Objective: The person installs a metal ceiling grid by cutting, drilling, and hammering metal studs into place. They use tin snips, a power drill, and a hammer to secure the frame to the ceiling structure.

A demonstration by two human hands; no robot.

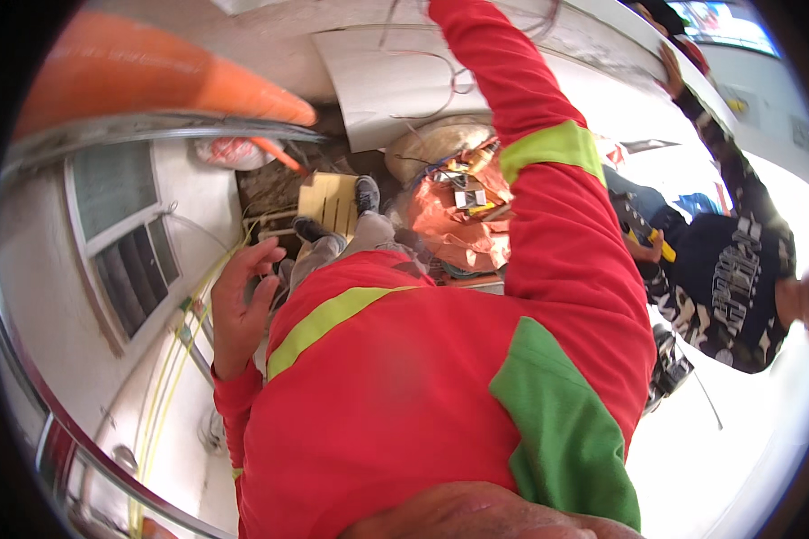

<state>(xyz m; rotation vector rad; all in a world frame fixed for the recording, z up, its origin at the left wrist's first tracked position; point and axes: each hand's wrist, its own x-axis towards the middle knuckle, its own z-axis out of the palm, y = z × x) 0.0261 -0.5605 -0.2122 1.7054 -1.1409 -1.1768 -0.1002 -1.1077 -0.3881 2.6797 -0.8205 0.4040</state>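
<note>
My left hand (243,305) is raised at my left side, fingers loosely bent and apart, with nothing seen in it. It is nearest to the wall with the window and yellow cables. My right arm, in a red sleeve (548,216) with a yellow-green band, stretches up and away past the top edge. The right hand is out of the picture, so whatever it touches is hidden. Thin dark wires (454,76) dangle beside that sleeve, in front of a pale sheet (364,85). My shoes (367,193) rest on or beside a yellowish slatted wooden platform (331,208).
An orange tube (153,76) and a metal rail (171,126) cross the upper left. Below lies an orange-red bag (440,211) with tools, against a pale sack (436,144). At right, a person (728,269) in camouflage sleeves reaches upward, near a yellow-and-black tool (663,247).
</note>
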